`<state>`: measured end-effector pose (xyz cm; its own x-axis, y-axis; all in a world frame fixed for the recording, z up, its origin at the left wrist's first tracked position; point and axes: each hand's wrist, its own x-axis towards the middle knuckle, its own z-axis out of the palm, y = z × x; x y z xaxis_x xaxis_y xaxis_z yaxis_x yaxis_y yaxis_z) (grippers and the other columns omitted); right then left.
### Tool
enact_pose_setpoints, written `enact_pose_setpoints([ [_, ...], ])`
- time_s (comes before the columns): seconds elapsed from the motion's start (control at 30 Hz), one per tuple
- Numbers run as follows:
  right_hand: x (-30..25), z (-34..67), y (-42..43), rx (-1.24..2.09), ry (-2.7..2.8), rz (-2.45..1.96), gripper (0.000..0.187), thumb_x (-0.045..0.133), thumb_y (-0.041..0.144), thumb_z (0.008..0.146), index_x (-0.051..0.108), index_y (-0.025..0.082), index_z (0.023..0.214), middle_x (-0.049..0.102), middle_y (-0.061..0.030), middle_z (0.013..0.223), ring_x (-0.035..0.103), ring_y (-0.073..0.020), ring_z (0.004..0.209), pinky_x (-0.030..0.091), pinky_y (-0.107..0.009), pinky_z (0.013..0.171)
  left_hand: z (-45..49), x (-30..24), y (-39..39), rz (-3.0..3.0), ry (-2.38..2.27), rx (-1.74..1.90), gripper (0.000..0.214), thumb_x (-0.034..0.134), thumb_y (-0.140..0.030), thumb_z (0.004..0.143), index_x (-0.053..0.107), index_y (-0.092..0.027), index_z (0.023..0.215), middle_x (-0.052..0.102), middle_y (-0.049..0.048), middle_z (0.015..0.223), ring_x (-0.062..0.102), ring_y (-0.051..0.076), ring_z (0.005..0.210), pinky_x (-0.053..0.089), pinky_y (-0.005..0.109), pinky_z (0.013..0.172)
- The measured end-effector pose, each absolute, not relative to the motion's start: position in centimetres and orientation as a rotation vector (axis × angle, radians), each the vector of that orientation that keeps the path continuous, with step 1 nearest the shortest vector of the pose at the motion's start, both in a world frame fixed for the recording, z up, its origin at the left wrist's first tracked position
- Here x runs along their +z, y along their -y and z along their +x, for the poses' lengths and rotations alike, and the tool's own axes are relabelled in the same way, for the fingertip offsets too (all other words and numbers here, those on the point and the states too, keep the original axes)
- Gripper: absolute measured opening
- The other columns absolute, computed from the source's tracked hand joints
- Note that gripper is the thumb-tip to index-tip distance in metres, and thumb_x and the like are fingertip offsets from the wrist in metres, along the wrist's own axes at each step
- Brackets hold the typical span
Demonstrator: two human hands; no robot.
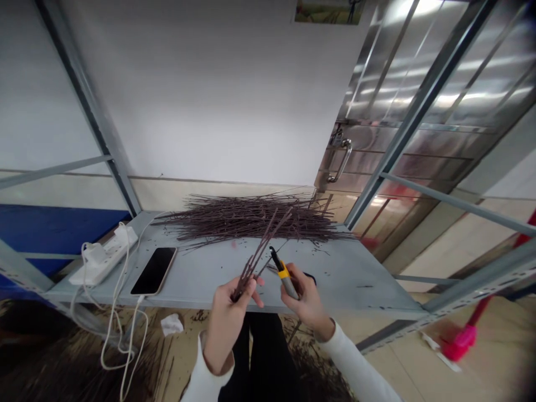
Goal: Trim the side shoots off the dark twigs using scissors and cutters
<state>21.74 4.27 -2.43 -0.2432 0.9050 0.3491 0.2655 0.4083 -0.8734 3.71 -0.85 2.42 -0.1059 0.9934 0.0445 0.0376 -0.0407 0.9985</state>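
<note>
My left hand (232,312) is closed round a small bunch of thin dark brown twigs (263,245), which slants up and to the right over the front edge of the shelf. In my right hand (306,298) is a yellow and grey utility knife (286,280) with a black hooked tip, pointing up and left towards the twigs. The tip appears apart from the bunch. Partly hidden behind the right hand is something with a silvery end and a dark loop; I cannot make out what it is. A large pile of twigs (251,218) lies across the back of the shelf.
On the grey metal shelf (355,279) a phone (154,271) lies at the left, plugged into a white cable. Beside it is a white power strip (106,257). Metal posts (419,100) frame both sides. Below, cut twigs (322,374) and crumpled paper (171,324) litter the floor.
</note>
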Motion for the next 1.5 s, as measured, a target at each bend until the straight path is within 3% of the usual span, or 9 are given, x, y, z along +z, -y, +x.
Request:
enact_pose_setpoints([
  [0.13,-2.0,21.9,-3.1,1.567,1.526,-0.715,0.026,0.064,0.039,0.076,0.049,0.02,0.085,0.043,0.0053,0.065,0.031,-0.0034,0.043,0.025,-0.018,0.038,2.7,2.9,0.3,1.324,-1.331,1.288,0.038,0.057,-0.041,0.08,0.059,-0.02,0.049,0.067,0.0035,0.058,0.063,0.021,0.073,0.044,0.03,0.082],
  [0.27,-1.6,22.1,-2.1,2.14,1.354,-0.306,0.035,0.067,0.045,0.073,0.05,0.018,0.087,0.045,0.006,0.062,0.032,-0.0022,0.037,0.025,-0.016,0.033,2.8,3.7,0.5,1.381,-1.081,1.144,0.032,0.059,-0.043,0.08,0.066,-0.018,0.061,0.063,0.0011,0.051,0.062,0.019,0.065,0.045,0.031,0.083],
  [0.37,-1.4,22.0,-1.7,2.334,1.235,-0.097,0.033,0.067,0.042,0.073,0.049,0.019,0.087,0.044,0.0066,0.062,0.032,-0.0026,0.037,0.026,-0.015,0.031,3.1,4.0,1.0,1.293,-0.939,1.057,0.032,0.061,-0.046,0.078,0.067,-0.017,0.068,0.062,-0.0003,0.047,0.059,0.016,0.054,0.048,0.031,0.076],
  [0.57,0.0,22.7,-1.6,1.967,1.45,-0.416,0.033,0.064,0.042,0.079,0.051,0.019,0.098,0.046,0.0036,0.071,0.038,-0.0037,0.045,0.029,-0.018,0.042,2.7,3.4,1.2,1.312,-1.039,1.183,0.034,0.061,-0.042,0.08,0.066,-0.018,0.057,0.07,0.0038,0.058,0.063,0.017,0.068,0.041,0.031,0.094],
  [0.77,1.8,24.1,-1.7,1.185,1.863,-0.874,0.025,0.055,0.036,0.084,0.049,0.022,0.103,0.049,0.0,0.078,0.046,-0.0114,0.062,0.037,-0.024,0.056,2.7,3.2,1.2,1.372,-1.159,1.205,0.037,0.057,-0.041,0.083,0.066,-0.018,0.055,0.072,0.007,0.064,0.065,0.022,0.083,0.044,0.031,0.09],
  [0.93,2.8,24.6,-2.1,0.54,2.163,-1.18,0.029,0.051,0.024,0.08,0.043,0.019,0.107,0.053,0.0022,0.07,0.048,-0.0127,0.054,0.037,-0.024,0.053,3.0,3.1,1.6,1.487,-1.354,1.231,0.031,0.052,-0.038,0.086,0.072,-0.016,0.076,0.071,0.0035,0.061,0.068,0.022,0.075,0.05,0.029,0.077],
  [1.13,1.9,23.5,-2.1,-0.209,2.109,-1.407,0.027,0.05,0.029,0.078,0.045,0.019,0.103,0.061,-0.0087,0.093,0.062,-0.0213,0.069,0.039,-0.025,0.051,4.7,2.5,2.1,1.607,-1.536,1.336,0.029,0.049,-0.018,0.081,0.074,-0.019,0.096,0.077,0.0011,0.073,0.072,0.019,0.068,0.056,0.025,0.068],
  [1.33,1.4,22.7,-2.3,0.17,2.005,-1.353,0.025,0.05,0.025,0.073,0.047,0.02,0.098,0.056,-0.0009,0.075,0.05,-0.0129,0.052,0.033,-0.022,0.047,5.7,1.8,2.5,1.65,-1.515,1.547,0.031,0.049,-0.014,0.079,0.072,-0.018,0.1,0.078,0.002,0.079,0.074,0.019,0.073,0.058,0.024,0.072],
  [1.5,1.4,22.4,-2.0,1.233,1.738,-1.11,0.013,0.053,0.023,0.07,0.043,0.022,0.079,0.035,0.0086,0.059,0.032,-0.0055,0.042,0.027,-0.019,0.041,4.8,1.0,2.0,1.677,-1.463,1.579,0.031,0.049,-0.011,0.079,0.073,-0.017,0.098,0.078,0.0024,0.081,0.074,0.019,0.077,0.058,0.023,0.073],
])
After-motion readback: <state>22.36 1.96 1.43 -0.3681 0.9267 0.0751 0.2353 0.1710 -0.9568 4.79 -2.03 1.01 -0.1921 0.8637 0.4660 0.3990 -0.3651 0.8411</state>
